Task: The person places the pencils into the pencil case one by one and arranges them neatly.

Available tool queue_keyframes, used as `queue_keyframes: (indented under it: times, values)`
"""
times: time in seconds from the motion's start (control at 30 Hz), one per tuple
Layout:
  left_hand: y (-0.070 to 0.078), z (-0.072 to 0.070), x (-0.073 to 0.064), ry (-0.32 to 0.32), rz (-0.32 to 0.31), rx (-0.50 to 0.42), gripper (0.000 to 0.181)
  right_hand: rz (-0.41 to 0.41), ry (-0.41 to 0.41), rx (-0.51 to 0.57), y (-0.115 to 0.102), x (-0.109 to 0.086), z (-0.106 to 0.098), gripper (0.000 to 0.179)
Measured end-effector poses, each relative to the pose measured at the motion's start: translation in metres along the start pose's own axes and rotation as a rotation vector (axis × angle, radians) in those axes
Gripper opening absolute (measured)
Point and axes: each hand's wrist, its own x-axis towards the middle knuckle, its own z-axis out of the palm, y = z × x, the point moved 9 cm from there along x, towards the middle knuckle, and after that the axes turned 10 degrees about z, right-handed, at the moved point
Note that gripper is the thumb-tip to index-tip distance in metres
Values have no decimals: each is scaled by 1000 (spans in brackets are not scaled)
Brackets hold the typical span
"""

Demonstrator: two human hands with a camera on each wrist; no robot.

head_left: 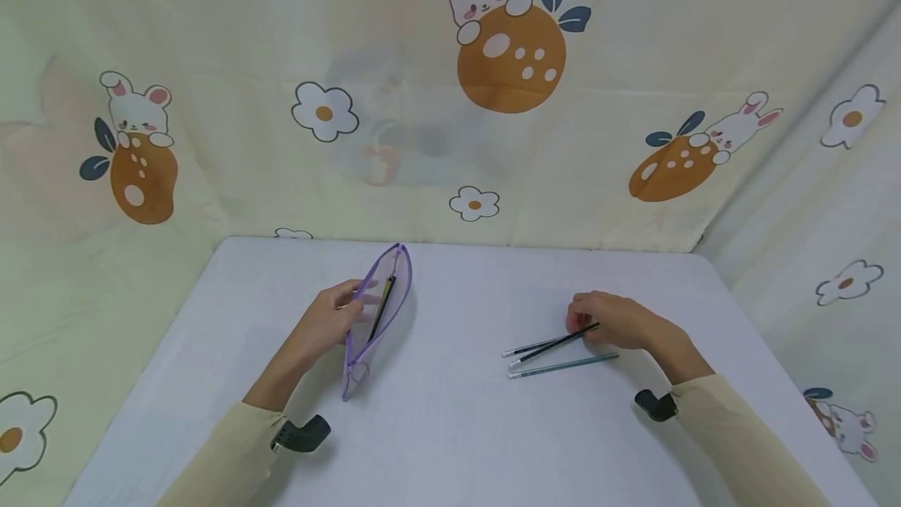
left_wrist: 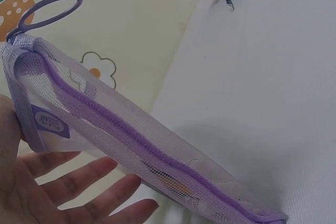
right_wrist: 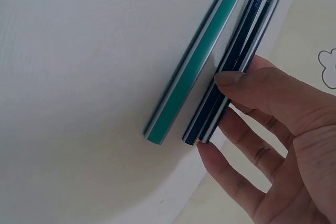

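A purple-edged mesh pencil case (head_left: 411,276) stands on its side at the left, its zipper side facing up. My left hand (head_left: 329,323) holds it by its left side, thumb on one face and the fingers stretched along the other. A dark pencil and a yellowish one (head_left: 382,307) show inside the case. On the right, my right hand (head_left: 612,319) pinches two dark pencils (right_wrist: 231,72) between thumb and fingers near one end. Beside them a green pencil (right_wrist: 191,77) lies on the table, apart from the fingers. The pencils' white-tipped ends point left in the head view.
The white table (head_left: 450,429) reaches back to a cream curtain (head_left: 394,163) printed with rabbits and flowers. A purple ring (left_wrist: 52,11) hangs off the case's zipper end. Dark wrist straps (head_left: 303,435) sit at both sleeve cuffs.
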Motion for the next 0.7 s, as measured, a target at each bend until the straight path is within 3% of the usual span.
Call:
queue_keyframes:
  times: [0.5,0.7]
  values:
    - [-1,1,-1,-2,-11,5,44,10,2,-17,-1,-2,-4,26]
    - [-1,2,-1,-2,-11,14,43,16,44,-36,-2,2,-11,27]
